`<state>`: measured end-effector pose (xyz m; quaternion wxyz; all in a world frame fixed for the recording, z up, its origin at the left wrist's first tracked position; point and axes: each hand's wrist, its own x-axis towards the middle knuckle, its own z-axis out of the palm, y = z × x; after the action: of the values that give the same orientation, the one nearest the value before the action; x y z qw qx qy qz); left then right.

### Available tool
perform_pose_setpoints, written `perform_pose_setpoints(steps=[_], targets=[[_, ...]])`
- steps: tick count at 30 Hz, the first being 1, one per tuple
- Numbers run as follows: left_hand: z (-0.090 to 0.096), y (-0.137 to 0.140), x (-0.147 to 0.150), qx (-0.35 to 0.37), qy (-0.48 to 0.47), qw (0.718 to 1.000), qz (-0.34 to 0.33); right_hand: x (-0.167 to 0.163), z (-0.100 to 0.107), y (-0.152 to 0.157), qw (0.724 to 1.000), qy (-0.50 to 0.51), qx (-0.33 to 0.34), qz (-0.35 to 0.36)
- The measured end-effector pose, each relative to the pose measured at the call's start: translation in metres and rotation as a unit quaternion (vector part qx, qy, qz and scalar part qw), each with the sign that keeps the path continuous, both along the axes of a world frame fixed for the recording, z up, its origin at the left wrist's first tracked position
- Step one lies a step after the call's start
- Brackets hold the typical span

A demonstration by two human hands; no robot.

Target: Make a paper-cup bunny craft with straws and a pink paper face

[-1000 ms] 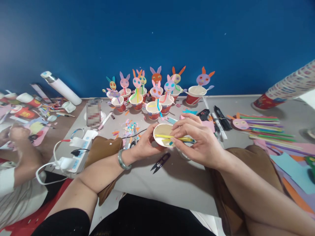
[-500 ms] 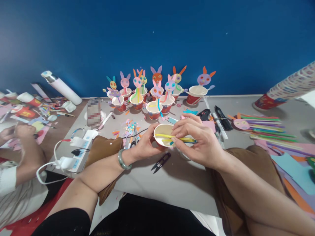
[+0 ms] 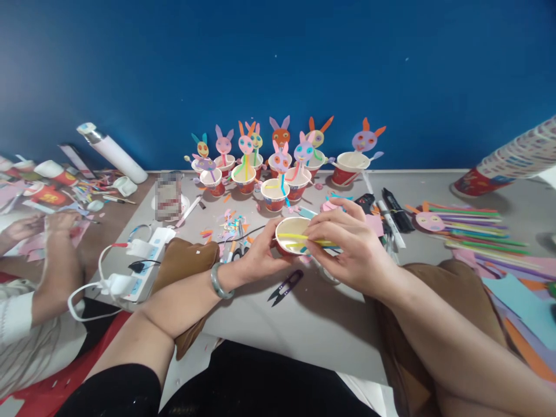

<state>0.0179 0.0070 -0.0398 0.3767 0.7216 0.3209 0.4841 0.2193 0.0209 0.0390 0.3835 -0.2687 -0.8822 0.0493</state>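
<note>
My left hand [image 3: 264, 250] is wrapped round a red and white paper cup [image 3: 287, 228], tilted so its mouth faces me. My right hand [image 3: 354, 240] pinches a thin yellow strip [image 3: 294, 237] whose end lies across the cup's mouth. Another strip, yellow with a blue part, shows just below it, partly hidden by my fingers. Black thread snips [image 3: 285, 288] lie on the table below the cup. Behind my hands stand several paper cups [image 3: 275, 196] with rabbit-faced paper figures on them.
To the right lie colored sticks [image 3: 478, 226], a loose rabbit face [image 3: 430, 220], markers [image 3: 393, 223] and leaning stacked cups [image 3: 499, 165]. To the left are paper scraps [image 3: 234, 223], a power strip [image 3: 150, 260], a white bottle [image 3: 113, 152] and another person's hands [image 3: 61, 223]. Brown cushions [image 3: 186, 260] support my arms.
The view has shifted slightly. My right hand still pinches the yellow strip at the cup, its fingers drawn a little closer over it. The other person's hands have moved apart.
</note>
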Motion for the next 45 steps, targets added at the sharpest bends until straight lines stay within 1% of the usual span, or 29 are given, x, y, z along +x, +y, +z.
perform_pose_setpoints(steps=[6,9,12,14,17,20,24,26,27,29,31,32,34,37,39,43,45], targets=[[-0.003,0.003,0.000,-0.018,0.026,0.999,0.005,0.002,-0.002,0.001,0.994,-0.095,0.043,-0.033],[-0.003,0.001,0.000,-0.030,0.050,0.998,0.002,0.002,-0.004,0.000,0.986,-0.141,0.072,-0.051],[-0.001,-0.001,0.001,-0.025,0.064,0.998,-0.005,0.000,-0.006,-0.001,0.977,-0.184,0.099,-0.049],[0.000,-0.001,0.002,-0.014,0.066,0.998,-0.003,-0.001,-0.006,-0.001,0.975,-0.190,0.111,-0.042],[0.003,-0.001,0.002,0.001,0.062,0.998,-0.002,-0.003,-0.006,-0.001,0.978,-0.171,0.118,-0.031],[0.004,-0.001,0.002,0.012,0.059,0.998,-0.020,-0.005,-0.008,0.000,0.980,-0.161,0.118,-0.019],[0.002,-0.003,0.000,0.010,0.072,0.996,-0.046,-0.006,-0.010,0.000,0.976,-0.177,0.125,-0.022],[0.001,-0.003,-0.001,0.008,0.073,0.996,-0.052,-0.006,-0.010,0.001,0.980,-0.162,0.115,-0.012],[0.001,-0.003,-0.001,0.009,0.069,0.996,-0.051,-0.006,-0.009,0.001,0.985,-0.143,0.099,-0.001],[0.001,-0.002,0.000,0.018,0.061,0.997,-0.048,-0.006,-0.008,0.002,0.994,-0.094,0.048,0.031],[0.002,-0.001,0.000,0.023,0.058,0.997,-0.048,-0.006,-0.008,0.004,0.997,-0.055,-0.008,0.058],[0.003,-0.001,0.000,0.020,0.060,0.997,-0.047,-0.006,-0.008,0.004,0.997,-0.047,-0.025,0.061],[0.005,-0.001,0.001,0.009,0.066,0.997,-0.047,-0.006,-0.010,0.005,0.997,-0.054,-0.029,0.045],[0.008,-0.001,0.001,0.003,0.074,0.996,-0.049,-0.006,-0.013,0.006,0.998,-0.068,-0.004,0.017],[0.008,0.000,0.001,0.013,0.073,0.996,-0.053,-0.006,-0.013,0.006,0.998,-0.060,-0.009,0.024],[0.006,0.000,0.001,0.012,0.069,0.996,-0.055,-0.005,-0.012,0.006,0.995,-0.034,-0.063,0.071],[0.006,0.000,0.001,-0.003,0.069,0.996,-0.052,-0.006,-0.013,0.006,0.996,-0.042,-0.046,0.058]])
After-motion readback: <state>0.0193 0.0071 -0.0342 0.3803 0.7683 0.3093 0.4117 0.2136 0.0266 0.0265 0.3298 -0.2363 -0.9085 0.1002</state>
